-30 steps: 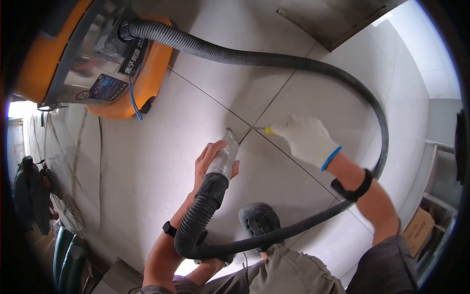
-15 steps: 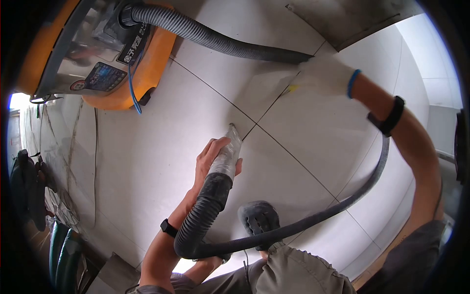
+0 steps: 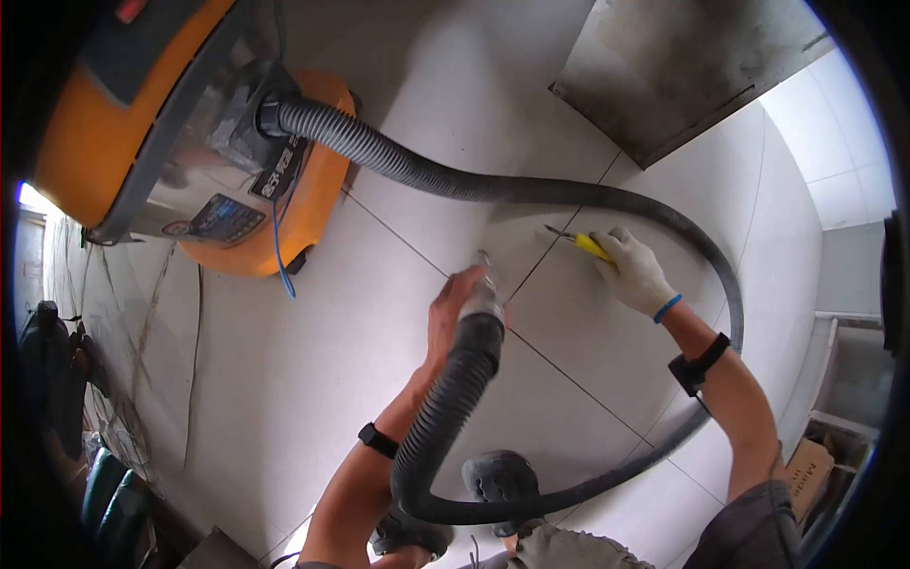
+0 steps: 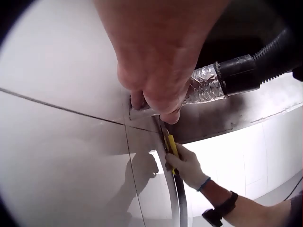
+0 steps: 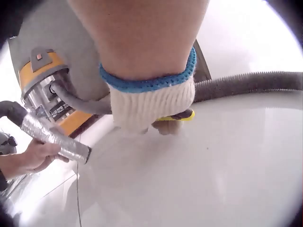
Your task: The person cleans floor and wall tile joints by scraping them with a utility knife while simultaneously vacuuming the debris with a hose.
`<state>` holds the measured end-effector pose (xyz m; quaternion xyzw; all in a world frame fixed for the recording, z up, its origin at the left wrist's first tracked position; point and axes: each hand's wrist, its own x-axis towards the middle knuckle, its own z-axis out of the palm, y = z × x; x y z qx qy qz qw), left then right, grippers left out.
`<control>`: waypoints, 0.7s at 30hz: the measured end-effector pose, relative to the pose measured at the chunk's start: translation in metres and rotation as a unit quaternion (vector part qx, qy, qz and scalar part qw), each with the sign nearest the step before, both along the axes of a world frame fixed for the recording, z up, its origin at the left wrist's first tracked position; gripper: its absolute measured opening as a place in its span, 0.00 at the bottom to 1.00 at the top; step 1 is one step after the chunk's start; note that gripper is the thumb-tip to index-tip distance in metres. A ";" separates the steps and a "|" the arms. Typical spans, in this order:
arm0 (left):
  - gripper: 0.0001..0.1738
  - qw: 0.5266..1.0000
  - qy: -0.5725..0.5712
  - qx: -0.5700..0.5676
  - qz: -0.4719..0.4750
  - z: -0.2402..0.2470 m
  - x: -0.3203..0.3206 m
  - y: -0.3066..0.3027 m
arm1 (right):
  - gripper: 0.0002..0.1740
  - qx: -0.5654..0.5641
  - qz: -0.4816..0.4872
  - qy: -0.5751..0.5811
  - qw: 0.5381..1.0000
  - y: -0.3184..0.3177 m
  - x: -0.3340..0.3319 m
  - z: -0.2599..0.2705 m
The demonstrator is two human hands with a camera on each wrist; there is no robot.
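My bare left hand (image 3: 449,315) grips the vacuum hose nozzle (image 3: 484,298), a tube wrapped in shiny tape. Its mouth is at the floor over the crossing of the dark tile joints, which the nozzle covers in the head view. In the left wrist view the fingers wrap round the taped nozzle (image 4: 204,84). A white knit glove with a blue cuff covers my right hand (image 3: 637,275), which holds a yellow-handled scraper (image 3: 593,247) with a narrow pointed metal tip. That tip points left, close over the joint running up to the right. In the right wrist view the glove mostly hides the scraper.
An orange and grey vacuum cleaner (image 3: 327,190) stands at the upper left. Its black ribbed hose (image 3: 654,211) loops round the right side and back past my feet. A stained metal box (image 3: 654,85) is at the top right, and a cardboard box (image 3: 811,474) at the lower right.
My right hand swept the scraper from the tile crossing up along the joint, then came partway back. My left hand has shifted the nozzle right, over the crossing. The head view has tilted.
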<state>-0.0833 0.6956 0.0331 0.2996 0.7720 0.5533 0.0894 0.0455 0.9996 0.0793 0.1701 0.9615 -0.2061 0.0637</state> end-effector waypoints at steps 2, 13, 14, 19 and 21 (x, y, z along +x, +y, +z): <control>0.35 1.000 -0.010 0.017 0.011 -0.003 -0.023 0.021 | 0.23 0.051 -0.010 0.084 0.995 0.017 -0.010 -0.023; 0.31 0.998 -0.004 0.057 -0.010 -0.012 -0.080 0.151 | 0.22 0.279 -0.291 0.308 0.862 0.081 -0.063 -0.091; 0.33 0.998 0.000 0.066 0.015 -0.021 -0.083 0.171 | 0.22 0.265 -0.295 0.321 0.860 0.079 -0.062 -0.091; 0.37 0.990 0.038 0.130 0.037 -0.052 -0.087 0.262 | 0.23 0.251 -0.317 0.372 0.835 0.080 -0.063 -0.088; 0.37 0.979 -0.016 0.201 0.004 -0.059 -0.090 0.285 | 0.23 0.258 -0.325 0.368 0.832 0.078 -0.064 -0.086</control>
